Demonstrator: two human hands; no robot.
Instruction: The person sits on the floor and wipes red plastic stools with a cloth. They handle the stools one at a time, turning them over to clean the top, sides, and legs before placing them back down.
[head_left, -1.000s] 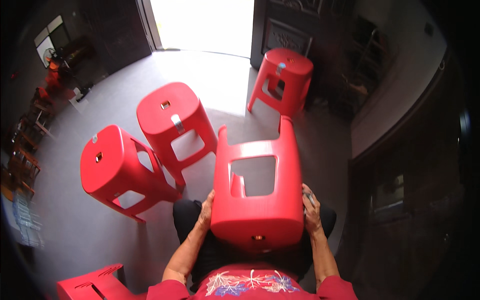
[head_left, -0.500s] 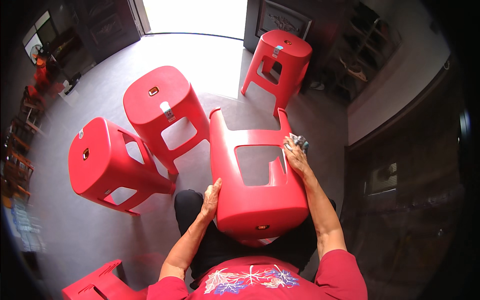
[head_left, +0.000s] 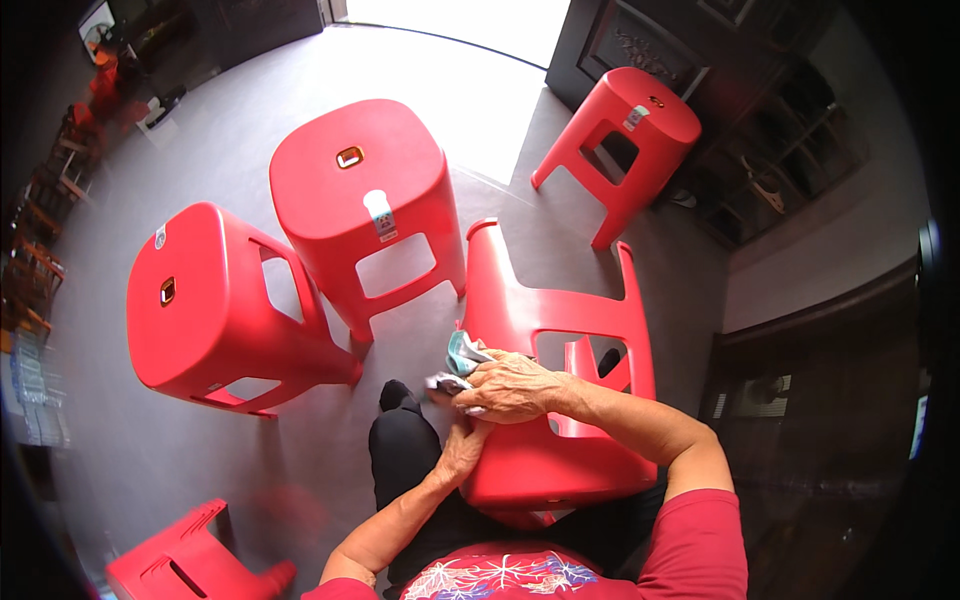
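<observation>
A red plastic stool (head_left: 565, 465) lies tipped over my lap, its seat toward me and its legs pointing away. My left hand (head_left: 460, 452) grips the left side of this stool near the seat end, its fingertips partly hidden under my right hand. Bunched in my right hand (head_left: 512, 388) is a grey, white and teal cloth (head_left: 464, 352), pressed to the stool's left edge. My right forearm crosses over the stool's side opening.
Two upright red stools, one nearer (head_left: 180, 300) and one farther (head_left: 355, 170), stand at the left. Another stool (head_left: 640, 120) is at the far right by a dark door (head_left: 640, 50). A tipped stool (head_left: 185, 560) lies lower left. Shelves with shoes (head_left: 765, 185) line the right wall.
My right hand has carried the cloth from the stool's right side across to its left edge. The stool has shifted right in view, and my left hand sits close beside my right.
</observation>
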